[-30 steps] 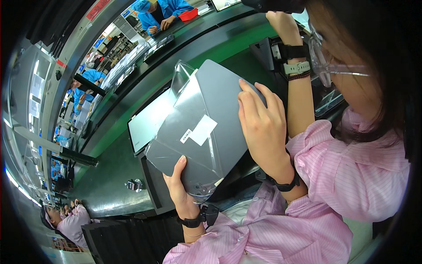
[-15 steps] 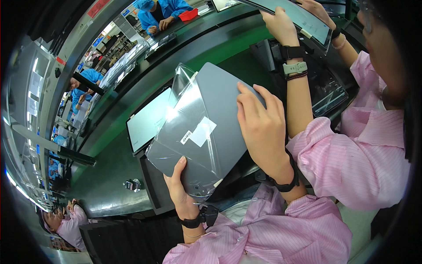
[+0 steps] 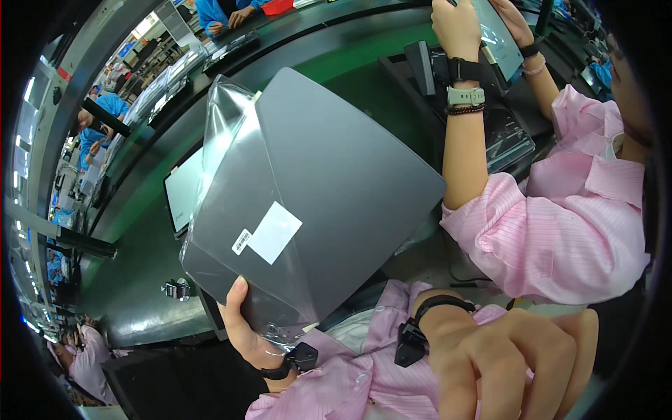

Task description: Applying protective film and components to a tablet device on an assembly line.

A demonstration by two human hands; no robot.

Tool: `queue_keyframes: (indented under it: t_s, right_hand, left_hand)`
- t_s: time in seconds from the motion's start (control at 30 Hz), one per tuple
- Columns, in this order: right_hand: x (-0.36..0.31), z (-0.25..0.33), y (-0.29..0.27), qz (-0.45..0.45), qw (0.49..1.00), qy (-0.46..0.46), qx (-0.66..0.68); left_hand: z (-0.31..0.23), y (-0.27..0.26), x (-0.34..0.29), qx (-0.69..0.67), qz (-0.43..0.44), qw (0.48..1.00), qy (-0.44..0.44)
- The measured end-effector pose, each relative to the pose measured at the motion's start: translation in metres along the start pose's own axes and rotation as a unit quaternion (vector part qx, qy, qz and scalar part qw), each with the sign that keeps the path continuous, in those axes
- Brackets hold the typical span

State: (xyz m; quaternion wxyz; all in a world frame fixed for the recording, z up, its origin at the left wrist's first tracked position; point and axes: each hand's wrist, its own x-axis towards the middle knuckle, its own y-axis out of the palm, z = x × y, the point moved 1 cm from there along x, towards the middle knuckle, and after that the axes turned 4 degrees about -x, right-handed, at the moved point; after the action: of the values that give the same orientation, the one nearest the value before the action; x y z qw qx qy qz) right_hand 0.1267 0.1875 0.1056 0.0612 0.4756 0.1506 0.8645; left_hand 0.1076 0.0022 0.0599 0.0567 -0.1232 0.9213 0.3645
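item one: grey tablet-like slab [image 3: 350,182], flat, rounded corners; centre of the frame, raised in front of the person and tilted. clear film [image 3: 227,164] lies over its left part and juts past its upper left edge; whether bag or loose sheet cannot be told. on the film-covered part: white square label [image 3: 275,233] and, just beside it, small barcode sticker [image 3: 241,241].

item two: left hand [image 3: 245,332], lower centre-left; grasps the slab at its lower left edge, thumb over the near face, fingers hidden behind.

item three: right hand [image 3: 514,357], lower right, close to the lens; apart from the slab, fingers bent downward; palm hidden, so whether it is clenched on anything cannot be told.

handling, by judgement: stiff, thin, fairly light yet wide enough to tip when held at one corner; the film probably slick and apt to slide or crease; the far face, out of view, possibly glass and fragile. best held by opposite bare edges, fingers flat beneath, without pinching loose film.

surroundings: lit screen device [image 3: 183,192] at left on the dark green bench [image 3: 140,269]; small black gadget [image 3: 176,288] lower left; co-worker's hand [image 3: 456,31] upper right, on another tablet [image 3: 495,38].
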Motion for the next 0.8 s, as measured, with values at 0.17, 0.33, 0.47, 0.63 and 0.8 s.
queue_keyframes:
  t_s: [0.17, 0.33, 0.47, 0.63, 0.8]
  right_hand:
    - [-0.004, 0.022, 0.019, 0.036, 0.989, -0.018, 0.144]
    - [0.002, 0.026, 0.026, 0.072, 0.953, -0.044, 0.291]
    - [0.001, 0.036, 0.033, 0.094, 0.907, -0.059, 0.405]
    - [0.013, 0.036, 0.036, 0.083, 0.903, -0.076, 0.416]
    - [0.005, 0.027, 0.0, -0.088, 0.988, -0.128, -0.003]
  left_hand:
    - [-0.006, -0.016, -0.002, -0.031, 0.018, 0.999, -0.011]
    - [-0.011, -0.031, -0.001, -0.024, -0.012, 1.0, 0.002]
    - [-0.015, -0.037, -0.002, -0.009, -0.006, 1.0, 0.017]
    - [-0.017, -0.037, -0.002, -0.007, -0.002, 1.0, -0.003]
    - [-0.016, -0.041, -0.007, -0.028, -0.053, 0.998, -0.022]
